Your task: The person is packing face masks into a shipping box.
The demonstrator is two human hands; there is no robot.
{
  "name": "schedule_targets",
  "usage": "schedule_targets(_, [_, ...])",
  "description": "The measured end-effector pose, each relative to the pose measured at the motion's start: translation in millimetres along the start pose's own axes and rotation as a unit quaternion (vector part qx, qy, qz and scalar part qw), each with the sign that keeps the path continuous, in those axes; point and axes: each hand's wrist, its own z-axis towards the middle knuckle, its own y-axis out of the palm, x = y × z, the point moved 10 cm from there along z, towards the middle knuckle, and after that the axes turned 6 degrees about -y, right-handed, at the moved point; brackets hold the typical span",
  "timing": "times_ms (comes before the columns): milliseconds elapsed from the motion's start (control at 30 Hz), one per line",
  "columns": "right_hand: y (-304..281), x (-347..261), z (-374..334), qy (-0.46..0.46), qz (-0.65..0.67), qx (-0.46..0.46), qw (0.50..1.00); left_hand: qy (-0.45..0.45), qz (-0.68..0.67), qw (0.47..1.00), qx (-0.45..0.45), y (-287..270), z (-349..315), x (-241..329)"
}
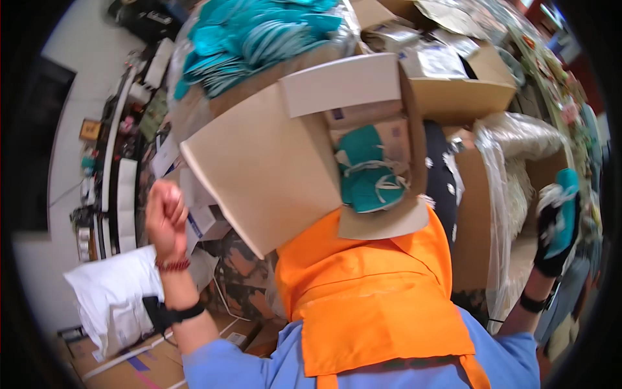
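On my lap stands an open cardboard carton with its flaps spread. Inside lie folded teal face masks with white straps, beside packed pale boxes. My left hand, bare with a red bead bracelet, is raised left of the carton in a loose fist, and nothing shows in it. Far to the right, my right hand wears a dark glove and is closed round a teal face mask; white strands show along it. This hand is apart from the carton, beside a plastic-lined box.
A big heap of teal masks fills a plastic-lined box beyond the carton. Another open box holds silvery packets at the back right. A plastic-lined carton stands at my right. A white plastic bag sits by my left forearm.
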Motion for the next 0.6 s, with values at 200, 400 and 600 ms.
schedule_targets(200, [25.5, 118.1, -39.3, -0.017, -0.68, -0.035, 0.732, -0.21, -0.227, 0.921, 0.238, -156.0, 16.7, -157.5])
schedule_targets(400, [61.9, 138.4, -23.1, -0.011, -0.65, -0.123, 0.75, -0.245, -0.267, 0.854, 0.373, -224.7, 6.3, -297.8])
schedule_targets(600, [94.2, 163.2, -28.0, 0.005, -0.579, -0.114, 0.807, -0.244, -0.121, 0.901, 0.339, -217.3, 57.1, -317.9])
